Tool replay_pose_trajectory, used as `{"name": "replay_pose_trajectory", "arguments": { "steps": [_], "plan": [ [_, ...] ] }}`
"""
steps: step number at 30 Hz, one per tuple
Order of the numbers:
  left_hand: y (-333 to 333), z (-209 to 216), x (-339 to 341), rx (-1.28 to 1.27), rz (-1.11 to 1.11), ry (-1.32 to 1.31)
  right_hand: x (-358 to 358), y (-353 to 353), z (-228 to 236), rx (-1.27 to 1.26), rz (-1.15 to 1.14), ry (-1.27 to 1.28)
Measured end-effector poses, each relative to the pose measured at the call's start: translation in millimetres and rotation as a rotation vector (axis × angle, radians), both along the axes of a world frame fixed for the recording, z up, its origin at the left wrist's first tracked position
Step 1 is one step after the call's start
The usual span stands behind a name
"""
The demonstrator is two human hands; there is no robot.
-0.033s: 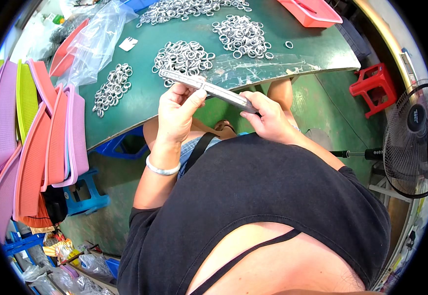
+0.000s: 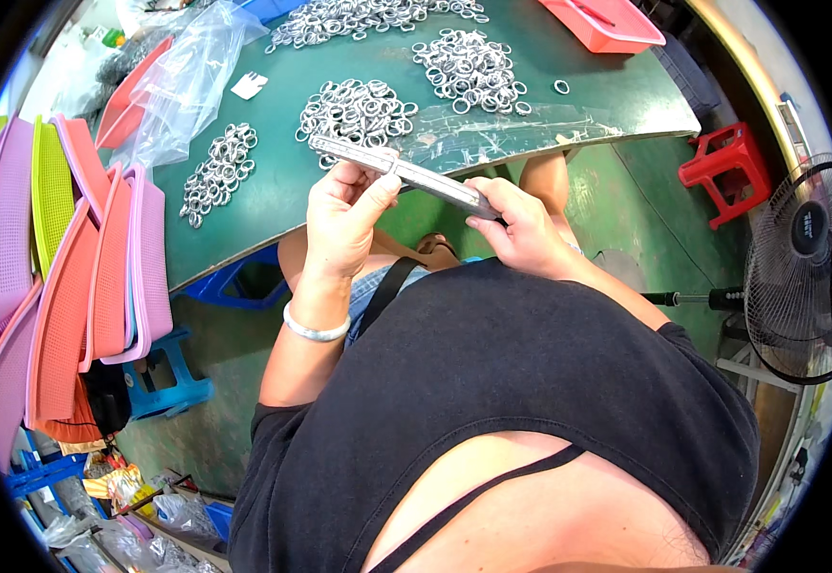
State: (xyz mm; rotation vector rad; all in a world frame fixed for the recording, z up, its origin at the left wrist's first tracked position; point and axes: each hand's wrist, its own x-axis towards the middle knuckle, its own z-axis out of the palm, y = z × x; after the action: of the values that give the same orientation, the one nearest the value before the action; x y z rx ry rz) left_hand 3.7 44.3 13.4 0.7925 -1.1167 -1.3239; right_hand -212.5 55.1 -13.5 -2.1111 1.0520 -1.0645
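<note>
- Got a long grey metal bar in both hands, held slantwise over the front edge of the green table.
- Pinching it between thumb and fingers of the left hand, maybe with a small ring looped on there too, too tiny to be sure.
- Gripping the darker end with the right hand, fingers curled shut around it.
- Wearing a pale bangle on the left wrist, btw.
- Containers next: shallow red tray at the far right, with a slim red item inside, can't make out the kind.
- Whole bunch of plastic baskets on the left in purple, lime and coral, tipped on edge and crammed together. Can't see into most of them.
- Clear plastic bag on the table's left side, contents unclear, right beside a red basket.
- Silver rings in four loose heaps straight on the tabletop, smallest at left, plus one stray ring off to the right.
- Little white scrap near the bag.
- Pale scuffs along the table's front edge.
- Around the room: green floor, red stool and black fan at right, blue stool below the baskets.
</note>
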Motion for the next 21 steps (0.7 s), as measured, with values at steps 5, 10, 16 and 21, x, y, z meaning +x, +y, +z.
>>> {"name": "replay_pose_trajectory", "arguments": {
  "steps": [5,10,16,21],
  "plan": [
    [1,-5,9,-0.035,0.055,0.097,2,1,1,0.033,0.021,0.018],
    [-12,2,50,0.023,-0.026,0.517,-5,6,-2,0.039,-0.015,0.081],
    [-11,2,65,0.121,-0.246,0.988,-4,9,6,0.262,-0.004,-0.012],
    [-12,0,72,0.113,-0.263,1.008,-6,10,2,0.226,0.025,0.015]
  ]
}}
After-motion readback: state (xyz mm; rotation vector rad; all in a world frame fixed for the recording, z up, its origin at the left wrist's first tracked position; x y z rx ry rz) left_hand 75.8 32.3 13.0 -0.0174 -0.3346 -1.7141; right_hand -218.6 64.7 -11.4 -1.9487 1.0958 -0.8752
